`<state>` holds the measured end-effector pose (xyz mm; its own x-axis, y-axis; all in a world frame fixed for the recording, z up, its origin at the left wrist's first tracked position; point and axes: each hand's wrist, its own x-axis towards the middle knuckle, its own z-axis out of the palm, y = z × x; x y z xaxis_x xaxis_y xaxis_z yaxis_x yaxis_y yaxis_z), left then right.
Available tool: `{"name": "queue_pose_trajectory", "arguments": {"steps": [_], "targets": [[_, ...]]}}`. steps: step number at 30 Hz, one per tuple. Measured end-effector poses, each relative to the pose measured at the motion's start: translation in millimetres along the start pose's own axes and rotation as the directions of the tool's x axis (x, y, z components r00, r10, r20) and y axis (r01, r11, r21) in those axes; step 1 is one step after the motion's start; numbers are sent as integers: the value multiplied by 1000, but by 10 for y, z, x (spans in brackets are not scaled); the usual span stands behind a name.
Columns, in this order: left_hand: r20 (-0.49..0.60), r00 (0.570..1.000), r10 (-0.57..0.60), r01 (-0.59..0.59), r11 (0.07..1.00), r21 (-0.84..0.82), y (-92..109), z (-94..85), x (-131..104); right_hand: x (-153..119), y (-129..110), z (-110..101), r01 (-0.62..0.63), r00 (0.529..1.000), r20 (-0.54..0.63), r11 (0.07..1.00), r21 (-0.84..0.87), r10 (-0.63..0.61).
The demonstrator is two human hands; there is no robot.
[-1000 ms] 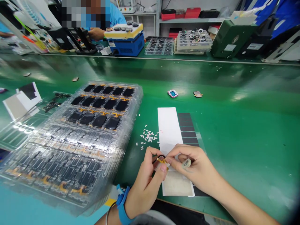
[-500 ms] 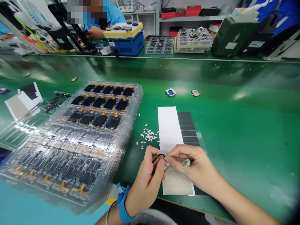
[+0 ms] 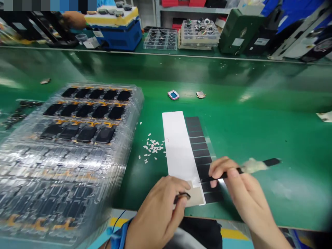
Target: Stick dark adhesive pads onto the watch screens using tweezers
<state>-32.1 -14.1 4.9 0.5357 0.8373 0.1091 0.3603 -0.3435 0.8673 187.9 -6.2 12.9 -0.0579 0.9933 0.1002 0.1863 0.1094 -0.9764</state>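
Left hand (image 3: 163, 205) pinches dark screen module (image 3: 185, 196); right hand (image 3: 242, 185) grips black tweezers (image 3: 273, 162)

Stacked clear plastic trays (image 3: 135, 103) hold rounded black screens (image 3: 88, 133) with orange ribbons. The module sits between thumb and fingers, over the white sheet's (image 3: 178, 145) beige end. Right fingers press the pale-wrapped tweezers. The green box's (image 3: 242, 27) label is unreadable.

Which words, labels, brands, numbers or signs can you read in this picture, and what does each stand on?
None can be read.
White label on the green box: too small.
Pale label on the dark case beside it: too small.
Small label on the blue machine: too blurred.
Reddish marks on the white sheet: too faint to tell whether they are writing.
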Motion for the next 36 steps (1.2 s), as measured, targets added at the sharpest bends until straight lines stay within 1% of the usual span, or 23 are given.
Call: {"name": "queue_pose_trajectory", "arguments": {"steps": [2, 4, 6, 9, 12, 14, 17, 19, 23, 24, 26, 28, 30, 33, 36], "targets": [[109, 991, 74, -92, 980, 174, 43, 4, -67, -145, 84, 63, -43, 998, -41, 999, -29, 42], [175, 977, 118, -173, 923, 343, 53, 42, -133, -246, 165, 133, -59, 995, -87, 997, -41, 55], [202, 964, 174, -251, 851, 462, 31, 101, -183, -308, 222, 186, -68, 991, -120, 996, -50, 61], [195, 950, 244, -312, 774, 551, -11, 173, -214, -344, 243, 221, -98, 990, -113, 991, -96, 87], [195, 950, 245, -313, 760, 569, -16, 190, -214, -345, 224, 226, -112, 991, -84, 988, -102, 104], [202, 955, 215, -293, 774, 562, -1, 181, -210, -345, 213, 225, -110, 991, -95, 988, -113, 100], [221, 961, 166, -262, 800, 539, 17, 159, -203, -356, 203, 222, -101, 991, -103, 978, -183, 83], [226, 962, 154, -254, 809, 530, 19, 142, -200, -367, 195, 219, -95, 994, -79, 974, -207, 80], [206, 964, 168, -255, 797, 548, 15, 126, -206, -379, 188, 218, -121, 991, -66, 981, -150, 112], [208, 962, 174, -263, 790, 555, 11, 129, -209, -381, 190, 224, -128, 990, -73, 981, -146, 118], [190, 955, 228, -296, 767, 570, -4, 147, -214, -388, 195, 243, -135, 988, -95, 978, -158, 122], [145, 945, 292, -320, 740, 591, -32, 176, -218, -398, 197, 268, -137, 987, -99, 977, -160, 123], [108, 933, 342, -334, 718, 610, -72, 209, -221, -408, 197, 290, -145, 987, -92, 983, -112, 135], [99, 921, 378, -353, 698, 623, -134, 245, -221, -424, 201, 304, -155, 982, -113, 988, -16, 152], [95, 911, 402, -368, 686, 628, -163, 254, -220, -438, 202, 317, -149, 980, -141, 988, -37, 142]]}}
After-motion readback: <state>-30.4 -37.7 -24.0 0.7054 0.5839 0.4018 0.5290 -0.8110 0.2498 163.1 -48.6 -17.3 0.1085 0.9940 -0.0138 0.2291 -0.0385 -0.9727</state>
